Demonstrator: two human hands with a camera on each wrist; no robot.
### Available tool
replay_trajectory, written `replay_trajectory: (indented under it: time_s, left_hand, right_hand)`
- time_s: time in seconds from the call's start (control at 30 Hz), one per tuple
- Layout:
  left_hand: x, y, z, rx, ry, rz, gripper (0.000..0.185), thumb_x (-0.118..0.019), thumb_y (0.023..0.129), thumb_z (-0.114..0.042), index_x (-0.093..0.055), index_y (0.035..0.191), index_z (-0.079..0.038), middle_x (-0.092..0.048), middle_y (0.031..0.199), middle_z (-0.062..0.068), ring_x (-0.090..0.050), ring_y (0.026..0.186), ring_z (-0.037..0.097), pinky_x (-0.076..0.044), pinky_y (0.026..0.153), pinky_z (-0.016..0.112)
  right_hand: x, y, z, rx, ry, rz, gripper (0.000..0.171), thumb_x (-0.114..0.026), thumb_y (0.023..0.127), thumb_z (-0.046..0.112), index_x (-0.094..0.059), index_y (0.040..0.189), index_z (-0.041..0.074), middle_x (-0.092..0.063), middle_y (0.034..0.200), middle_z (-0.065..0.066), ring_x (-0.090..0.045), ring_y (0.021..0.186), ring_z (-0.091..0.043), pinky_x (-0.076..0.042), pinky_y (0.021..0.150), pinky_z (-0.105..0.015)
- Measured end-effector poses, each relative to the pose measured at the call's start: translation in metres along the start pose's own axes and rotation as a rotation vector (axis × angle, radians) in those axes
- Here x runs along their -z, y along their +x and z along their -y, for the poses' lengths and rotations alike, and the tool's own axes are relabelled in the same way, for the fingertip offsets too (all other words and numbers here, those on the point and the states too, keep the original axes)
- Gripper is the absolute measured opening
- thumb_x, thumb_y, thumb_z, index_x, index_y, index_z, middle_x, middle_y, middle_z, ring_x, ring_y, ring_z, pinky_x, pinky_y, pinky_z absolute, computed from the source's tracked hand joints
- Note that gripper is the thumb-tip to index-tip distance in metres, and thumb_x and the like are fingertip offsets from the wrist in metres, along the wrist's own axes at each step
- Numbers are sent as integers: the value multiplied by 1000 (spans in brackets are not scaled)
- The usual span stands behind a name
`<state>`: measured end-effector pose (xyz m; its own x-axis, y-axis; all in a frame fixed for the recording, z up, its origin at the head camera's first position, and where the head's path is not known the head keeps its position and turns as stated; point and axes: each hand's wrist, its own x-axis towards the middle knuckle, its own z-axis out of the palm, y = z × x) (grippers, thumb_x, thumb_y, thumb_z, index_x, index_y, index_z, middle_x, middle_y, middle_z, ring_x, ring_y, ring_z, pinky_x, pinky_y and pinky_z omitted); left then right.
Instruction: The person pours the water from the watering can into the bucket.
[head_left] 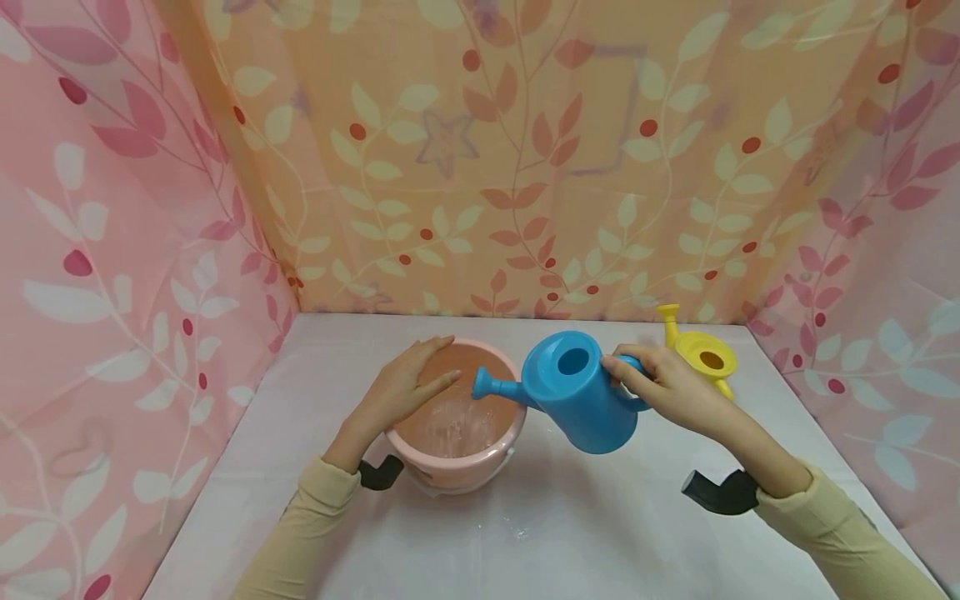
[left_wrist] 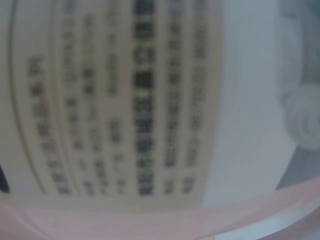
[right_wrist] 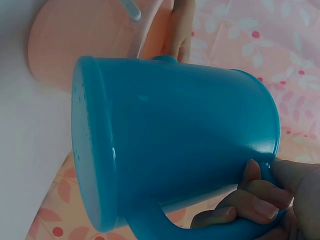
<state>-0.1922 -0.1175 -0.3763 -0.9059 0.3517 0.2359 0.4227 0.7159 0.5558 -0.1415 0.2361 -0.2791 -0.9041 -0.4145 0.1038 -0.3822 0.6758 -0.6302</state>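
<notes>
Blue can [head_left: 592, 412], axis tilted, spout [head_left: 506, 389] pointing left.

Head cam: above bench [head_left: 600, 533], facing forward and down. Left wrist cam: very near a printed label [left_wrist: 125, 110], blurred. Right wrist cam: close on blue watering can [right_wrist: 185, 135], scene turned sideways; shares watering can, pink bucket [right_wrist: 80, 50], left hand [head_left: 397, 390] and right hand [head_left: 671, 387] with head view.

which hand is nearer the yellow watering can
Right. The right hand is just front-left of the yellow watering can; the left hand is farther left, at the pink bucket.
</notes>
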Motion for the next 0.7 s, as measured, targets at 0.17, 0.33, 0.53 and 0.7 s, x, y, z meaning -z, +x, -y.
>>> replay_trajectory:
  time_s: [0.17, 0.33, 0.53, 0.7]
  left_hand:
    - [0, 0, 0, -1, 4, 0, 64, -52, 88, -55, -38, 142, -25, -37, 146, 5, -28, 137, 31, -27, 108, 54]
    - [-1, 0, -1, 8, 6, 0, 65, -52, 87, -57, -38, 142, -26, -37, 146, 5, -29, 136, 30, -28, 107, 54]
    - [0, 0, -1, 10, 8, 4, 64, -53, 87, -57, -38, 142, -26, -38, 146, 5, -30, 136, 31, -28, 107, 55]
    - [0, 0, -2, 17, 1, 4, 65, -54, 86, -56, -39, 141, -26, -39, 145, 6, -30, 136, 31, -28, 107, 55]
  right_hand:
    - [1, -1, 2, 4, 3, 7, 26, -50, 96, 32, -57, 81, 11, -56, 71, -5, -54, 71, -22, -52, 67, -31]
    - [2, -1, 4, 9, 9, 14, 25, -51, 96, 30, -57, 82, 10, -56, 72, -4, -54, 72, -21, -52, 67, -33]
    - [3, -1, 5, 16, 6, 15, 24, -51, 96, 29, -57, 82, 10, -57, 73, -3, -55, 73, -19, -54, 67, -35]
    - [2, -1, 4, 24, 1, 15, 25, -50, 96, 30, -57, 81, 10, -55, 71, -4, -53, 70, -20, -49, 66, -28]
